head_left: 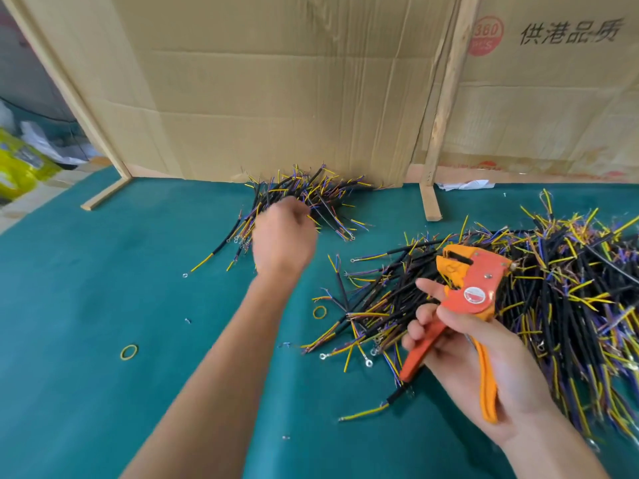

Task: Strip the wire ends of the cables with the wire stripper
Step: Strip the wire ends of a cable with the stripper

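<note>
Green table [103,392], left hand [281,236] at far cable pile [311,198], right hand [473,357] gripping wire stripper [463,299]

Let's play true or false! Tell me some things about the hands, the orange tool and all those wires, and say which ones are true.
1. The right hand holds the wire stripper. True.
2. The left hand is at the big pile. False: it reaches to the small pile by the cardboard; the big pile lies to the right.
3. Two rubber bands lie on the green mat. True: one near the left forearm, another by the big pile.
4. The stripper is blue. False: it is orange and yellow.
5. A wire is in the stripper's jaws. False: none shows there.
</note>
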